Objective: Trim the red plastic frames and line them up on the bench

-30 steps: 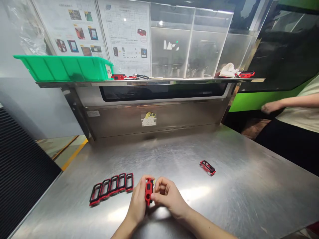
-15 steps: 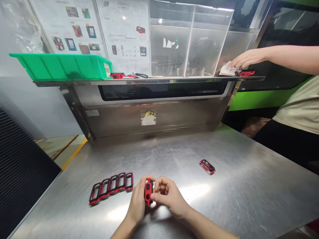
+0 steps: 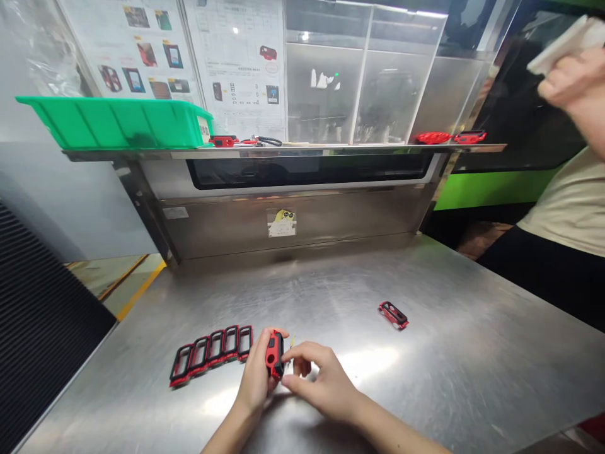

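Observation:
My left hand (image 3: 254, 372) grips an upright red-and-black frame-shaped plastic part (image 3: 274, 355) on the steel table. My right hand (image 3: 326, 383) sits just to its right, with the fingers apart and the fingertips close to the part. A tiny yellowish sliver (image 3: 292, 342) shows above those fingers, too small to identify. Left of my left hand, several matching red-and-black frames (image 3: 210, 353) lie overlapped in a row. Another red-and-black part (image 3: 393, 315) lies alone farther right on the stainless steel table (image 3: 439, 378).
A green plastic tray (image 3: 111, 123) and red parts (image 3: 432, 137) sit on a steel shelf (image 3: 307, 151) behind the table. Printed instruction sheets (image 3: 236, 69) hang above it. At right, a co-worker's hand (image 3: 570, 82) holds a white cloth (image 3: 558, 44).
My right hand has opened and drawn back from the part. The co-worker's hand has lifted the white cloth off the shelf, uncovering a red part there.

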Available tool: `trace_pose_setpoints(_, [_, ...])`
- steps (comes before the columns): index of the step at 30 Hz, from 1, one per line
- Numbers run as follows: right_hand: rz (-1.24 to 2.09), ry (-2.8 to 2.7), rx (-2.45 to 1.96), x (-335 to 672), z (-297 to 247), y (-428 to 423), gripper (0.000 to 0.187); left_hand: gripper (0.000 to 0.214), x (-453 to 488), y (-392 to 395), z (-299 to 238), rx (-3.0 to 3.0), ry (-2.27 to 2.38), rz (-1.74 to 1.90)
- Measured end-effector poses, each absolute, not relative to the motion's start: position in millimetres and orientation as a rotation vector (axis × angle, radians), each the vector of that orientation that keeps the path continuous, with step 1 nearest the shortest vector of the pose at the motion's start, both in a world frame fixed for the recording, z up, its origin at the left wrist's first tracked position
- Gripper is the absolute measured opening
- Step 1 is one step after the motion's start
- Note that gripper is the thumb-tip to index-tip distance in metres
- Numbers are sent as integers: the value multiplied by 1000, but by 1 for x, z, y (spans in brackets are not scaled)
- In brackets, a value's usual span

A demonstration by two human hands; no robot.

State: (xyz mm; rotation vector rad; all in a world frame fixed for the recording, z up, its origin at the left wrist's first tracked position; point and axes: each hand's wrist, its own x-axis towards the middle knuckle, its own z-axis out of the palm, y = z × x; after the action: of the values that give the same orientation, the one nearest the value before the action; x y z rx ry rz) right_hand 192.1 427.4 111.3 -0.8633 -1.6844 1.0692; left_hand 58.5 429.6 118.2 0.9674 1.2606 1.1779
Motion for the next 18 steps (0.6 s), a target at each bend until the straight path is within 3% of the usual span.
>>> trace_pose_setpoints(3, [1025, -1800, -828, 190, 112, 425, 15, 60, 60, 431, 113, 999, 1212, 1120])
trace_pose_setpoints(8, [1309, -1536, -818, 189, 115, 428, 27, 64, 60, 427, 112, 1295, 1312, 1169])
trace_pose_setpoints(18, [1526, -1347, -755, 192, 114, 434, 46, 46, 54, 427, 119, 1687, 1327, 1112])
